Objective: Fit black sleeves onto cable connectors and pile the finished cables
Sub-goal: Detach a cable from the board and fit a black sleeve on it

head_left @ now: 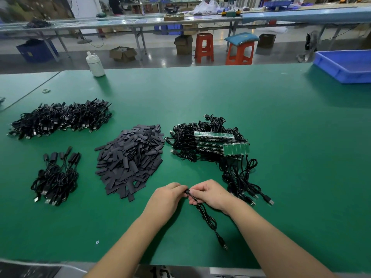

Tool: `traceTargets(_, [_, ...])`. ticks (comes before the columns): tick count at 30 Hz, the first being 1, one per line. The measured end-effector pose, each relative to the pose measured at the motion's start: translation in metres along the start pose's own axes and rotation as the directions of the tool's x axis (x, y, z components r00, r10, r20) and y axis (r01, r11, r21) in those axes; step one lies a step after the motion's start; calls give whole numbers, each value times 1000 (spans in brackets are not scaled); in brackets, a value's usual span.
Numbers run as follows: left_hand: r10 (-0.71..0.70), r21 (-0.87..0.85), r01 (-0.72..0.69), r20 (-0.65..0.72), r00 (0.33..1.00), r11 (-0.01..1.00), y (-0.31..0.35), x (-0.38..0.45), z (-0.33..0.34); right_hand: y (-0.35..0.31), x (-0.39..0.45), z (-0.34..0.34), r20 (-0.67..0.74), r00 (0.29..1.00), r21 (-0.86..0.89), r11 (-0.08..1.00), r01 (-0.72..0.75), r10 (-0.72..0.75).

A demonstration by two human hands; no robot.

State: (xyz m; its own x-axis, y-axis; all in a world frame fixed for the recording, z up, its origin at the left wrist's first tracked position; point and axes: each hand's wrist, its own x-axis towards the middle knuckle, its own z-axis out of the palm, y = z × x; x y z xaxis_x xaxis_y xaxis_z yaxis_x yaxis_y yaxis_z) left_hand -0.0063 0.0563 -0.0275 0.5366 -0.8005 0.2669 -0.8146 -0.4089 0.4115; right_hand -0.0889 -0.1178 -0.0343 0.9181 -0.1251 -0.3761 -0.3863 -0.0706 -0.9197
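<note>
Near the table's (271, 125) front edge, both hands pinch one cable (206, 215): left hand (167, 197) apparently holding a sleeve, right hand (210, 194) the connector end. Cable looks light and floppy; grip its stiff connector, not the cord

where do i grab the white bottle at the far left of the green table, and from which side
Take the white bottle around its wide round body, from the near side. It stands upright with open table in front of it, and its top is narrow and uneven, a poorer grip.
</note>
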Motion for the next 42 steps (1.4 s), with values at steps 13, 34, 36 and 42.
traceTargets(13, [-389,-376,337,-70,919,863,22,6,10,-9,-9,1,-138,990,286,955,76,-37])
traceTargets(34, [-798,-87,817,-294,526,571,-157,-30,-132,-88,-35,-81,-390,701,-911,360,-200,-597])
traceTargets(36, [-828,49,869,-282,485,493,-189,-38,-140,-85,-37,-94,-403,790,-906,325,-273,-461])
traceTargets(42, [-790,242,860,-342,509,449,-214,-51,-131,-84,-47,-100,-402,812,-896,362,-255,-424])
